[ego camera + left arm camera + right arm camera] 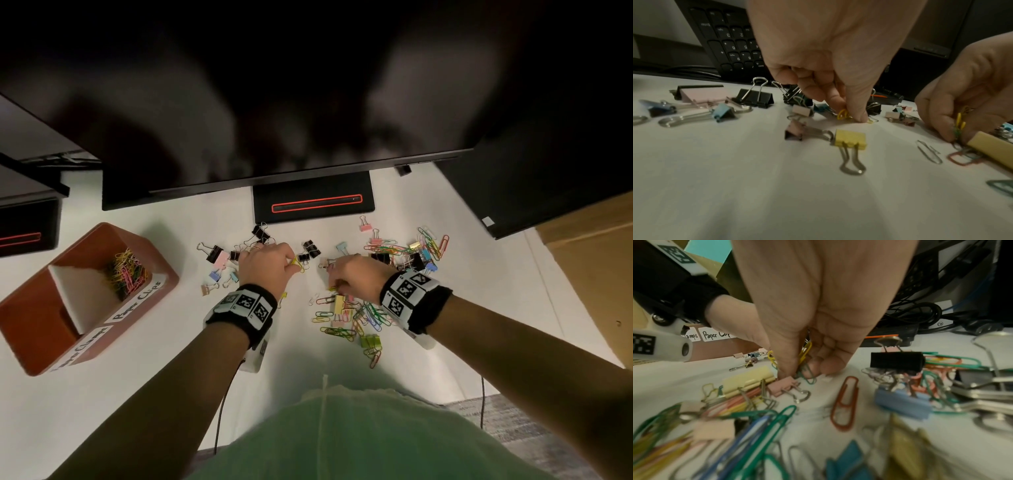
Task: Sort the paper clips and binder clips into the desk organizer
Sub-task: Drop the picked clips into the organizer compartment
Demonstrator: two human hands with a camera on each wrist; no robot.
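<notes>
A red-brown desk organizer stands at the left, with coloured paper clips in its far compartment. Binder clips and paper clips lie scattered on the white desk. My left hand pinches a yellow paper clip against the desk between thumb and forefinger. Just in front of it lies a yellow binder clip. My right hand holds several yellow and green paper clips in its curled fingers, its fingertips down beside a pink binder clip.
A dark monitor hangs over the far desk, its stand base right behind the clips. A black keyboard leans at the back left. A cardboard box sits right, cables behind.
</notes>
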